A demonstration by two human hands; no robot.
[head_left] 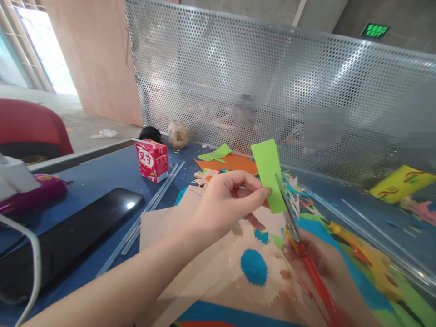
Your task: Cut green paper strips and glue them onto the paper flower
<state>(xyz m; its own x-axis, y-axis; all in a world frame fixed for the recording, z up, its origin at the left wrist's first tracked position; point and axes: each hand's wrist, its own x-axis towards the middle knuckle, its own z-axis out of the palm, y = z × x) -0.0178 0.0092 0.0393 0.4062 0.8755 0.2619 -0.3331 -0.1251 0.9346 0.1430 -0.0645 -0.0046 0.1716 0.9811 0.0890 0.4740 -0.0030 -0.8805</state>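
Observation:
My left hand (235, 195) pinches a light green strip of paper (267, 165) between thumb and fingers, holding it upright above the table. Red-handled scissors (313, 272) are in my right hand (320, 254), its fingers partly hidden behind the handles. The scissor blades (289, 215) point up and lie against the right edge of the green paper. Below, a blue scalloped paper disc (254, 267) rests on a peach paper flower shape (235, 259) over a beige sheet (163, 227). Small blue paper leaves (261, 235) lie just above the disc.
On the left are a black phone (75, 236), a red drink carton (152, 161) and clear sticks (153, 209). A yellow glue gun (368, 256) and a yellow packet (402, 184) lie right. Orange paper (235, 162) and scraps sit before a perforated metal screen (211, 59).

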